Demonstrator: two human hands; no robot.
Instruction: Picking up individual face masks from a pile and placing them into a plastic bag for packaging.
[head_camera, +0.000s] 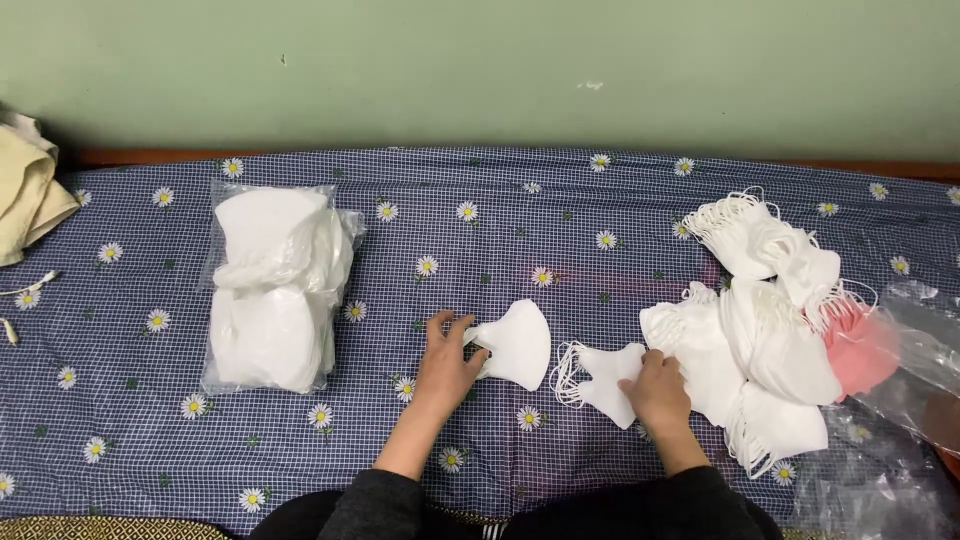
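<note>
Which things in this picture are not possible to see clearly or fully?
- Head view: the left hand covers the ear-loop end of the single white mask.
- The bagged masks cannot be counted; the plastic blurs them.
- The pink masks are mostly hidden by the white mask pile.
- The right hand covers part of a small stack of masks.

A pale green wall (500, 70) is seen across the top; below it, a blue checked daisy-print cloth (130, 400) is spread wide.

A home bedroom: daisy-print bedsheet (480, 220), wooden bed frame (130, 157), green wall (480, 70).
</note>
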